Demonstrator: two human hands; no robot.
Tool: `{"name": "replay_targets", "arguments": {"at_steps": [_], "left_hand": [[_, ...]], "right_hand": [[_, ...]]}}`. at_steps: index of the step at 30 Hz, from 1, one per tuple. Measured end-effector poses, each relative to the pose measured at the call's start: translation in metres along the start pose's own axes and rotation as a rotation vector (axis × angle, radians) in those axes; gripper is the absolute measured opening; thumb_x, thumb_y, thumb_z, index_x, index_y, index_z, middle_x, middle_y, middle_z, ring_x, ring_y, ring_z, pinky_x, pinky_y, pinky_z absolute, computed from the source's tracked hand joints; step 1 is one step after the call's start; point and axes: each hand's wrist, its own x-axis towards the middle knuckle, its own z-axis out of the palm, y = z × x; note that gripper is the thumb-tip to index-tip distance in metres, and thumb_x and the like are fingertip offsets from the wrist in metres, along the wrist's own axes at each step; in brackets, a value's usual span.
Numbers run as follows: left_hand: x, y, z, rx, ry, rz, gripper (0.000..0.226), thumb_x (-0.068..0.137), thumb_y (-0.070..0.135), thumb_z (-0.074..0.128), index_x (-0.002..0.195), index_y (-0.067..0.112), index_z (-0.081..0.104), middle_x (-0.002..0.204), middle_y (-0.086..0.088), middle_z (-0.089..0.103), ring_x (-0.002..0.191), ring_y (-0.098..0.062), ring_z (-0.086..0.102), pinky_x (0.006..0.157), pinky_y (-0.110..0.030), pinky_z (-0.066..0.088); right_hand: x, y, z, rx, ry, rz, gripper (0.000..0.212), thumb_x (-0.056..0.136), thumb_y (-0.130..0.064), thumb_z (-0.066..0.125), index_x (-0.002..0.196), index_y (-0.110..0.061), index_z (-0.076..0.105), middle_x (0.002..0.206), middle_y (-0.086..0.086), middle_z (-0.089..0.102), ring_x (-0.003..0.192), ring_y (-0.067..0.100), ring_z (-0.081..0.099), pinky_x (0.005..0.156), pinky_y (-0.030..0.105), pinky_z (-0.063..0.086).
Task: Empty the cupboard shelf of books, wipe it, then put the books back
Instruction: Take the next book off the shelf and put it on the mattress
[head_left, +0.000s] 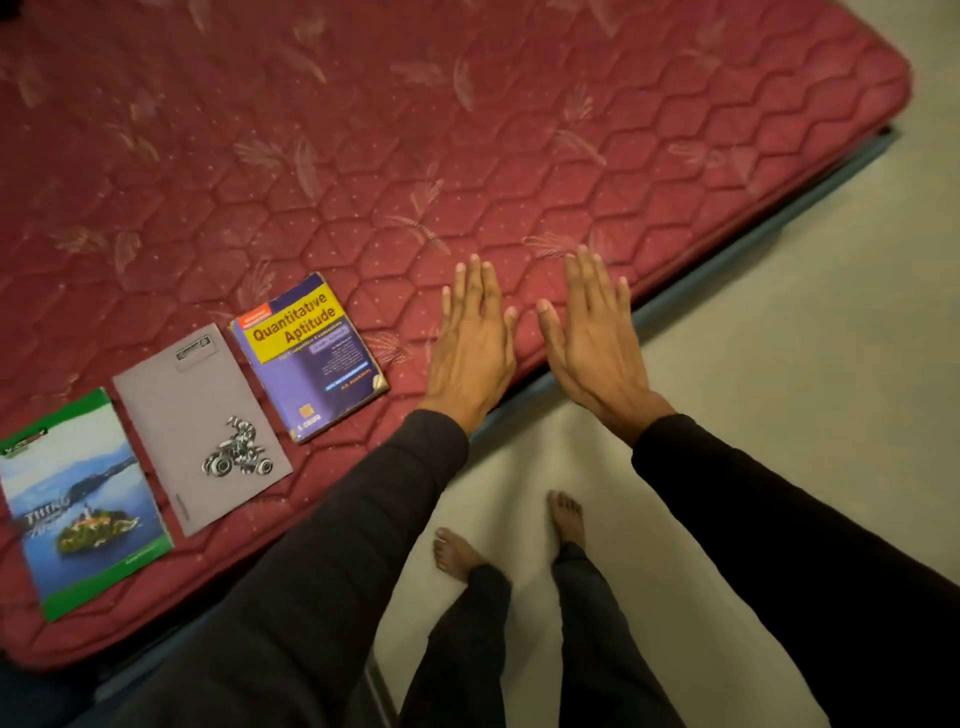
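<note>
Three books lie flat in a row on a red quilted mattress (467, 130). A purple and yellow "Quantitative Aptitude" book (309, 356) is rightmost. Left of it lies a grey notebook (200, 426) with a quad-bike picture, then a green-edged notebook (83, 504) showing a lake island. My left hand (470, 343) and my right hand (592, 338) are stretched out flat, palms down, fingers straight, over the mattress's near edge, right of the books. Neither hand holds anything. The cupboard shelf is out of view.
The mattress sits on a dark bed frame (727, 270) whose edge runs diagonally. Pale floor (805, 389) lies to the right and below. My bare feet (566, 519) stand on the floor beside the bed.
</note>
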Motion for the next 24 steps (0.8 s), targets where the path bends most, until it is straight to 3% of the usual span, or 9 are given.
{"name": "replay_targets", "arguments": {"at_steps": [5, 13, 24], "left_hand": [[0.004, 0.056, -0.011, 0.023, -0.024, 0.134, 0.058, 0.106, 0.025, 0.029, 0.152, -0.005, 0.009, 0.161, -0.023, 0.004, 0.15, -0.033, 0.001, 0.123, -0.044, 0.003], [0.012, 0.151, -0.011, 0.02, 0.007, 0.337, 0.06, 0.106, 0.027, 0.029, 0.152, -0.004, 0.008, 0.161, -0.023, 0.003, 0.15, -0.035, 0.0, 0.122, -0.042, -0.001], [0.027, 0.281, 0.027, 0.093, -0.161, 0.519, 0.059, 0.107, 0.028, 0.028, 0.152, -0.005, 0.008, 0.161, -0.023, 0.002, 0.15, -0.034, -0.001, 0.121, -0.042, -0.002]], "right_hand": [[-0.022, 0.029, -0.05, -0.002, 0.094, 0.071, 0.068, 0.101, -0.047, 0.016, 0.153, -0.003, 0.019, 0.162, 0.014, 0.013, 0.151, 0.025, 0.009, 0.122, 0.048, 0.006], [-0.064, 0.09, -0.12, -0.025, 0.201, 0.195, 0.062, 0.105, -0.042, 0.025, 0.153, -0.004, 0.018, 0.162, 0.013, 0.013, 0.151, 0.024, 0.007, 0.122, 0.049, 0.004], [-0.12, 0.198, -0.186, -0.066, 0.262, 0.411, 0.062, 0.105, -0.042, 0.023, 0.154, -0.005, 0.016, 0.162, 0.013, 0.012, 0.151, 0.022, 0.007, 0.123, 0.046, 0.003]]}}
